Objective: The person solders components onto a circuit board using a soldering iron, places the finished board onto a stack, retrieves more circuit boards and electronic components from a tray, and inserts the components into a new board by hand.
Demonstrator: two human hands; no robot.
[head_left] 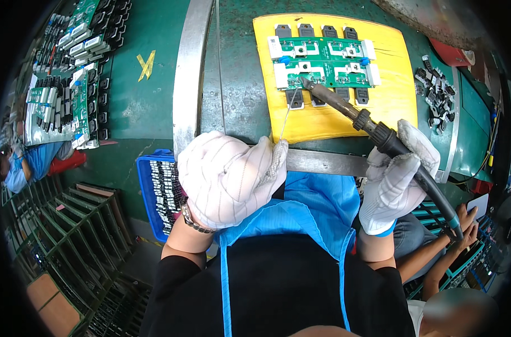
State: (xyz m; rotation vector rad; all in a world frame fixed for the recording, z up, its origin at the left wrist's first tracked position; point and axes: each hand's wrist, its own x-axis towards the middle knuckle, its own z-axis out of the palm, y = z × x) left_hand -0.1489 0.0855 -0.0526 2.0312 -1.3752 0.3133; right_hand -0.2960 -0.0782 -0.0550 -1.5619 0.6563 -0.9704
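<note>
Nearest the lens: blue apron (317,208) over a black shirt, both forearms rising from 6 o'clock.

Left hand (227,177), white striped glove, closed into a loose fist; thumb and forefinger pinch a thin solder wire (286,115) that runs up toward 12 o'clock. Right hand (393,180), same kind of glove, wrapped fully round the black handle of a soldering iron (345,109). Iron tip and wire end meet at the lower left edge of the green circuit boards (322,62), which lie on a yellow mat (390,101) at 12 o'clock on the green bench (148,106).

Judgement on technique: keep the tip flat on pad and lead together, feed wire to the joint and not to the iron, hold both wrists steady, lift wire before iron.

Loose black components (435,92) at 2 o'clock; stacked boards (78,84) at 10 o'clock; blue bin (154,191) of parts below the left hand.

Hard to read: the joint itself is too small to judge for wetting. Iron cord is cut off at 4 o'clock. Another person's arms (446,247) are partly hidden there.
</note>
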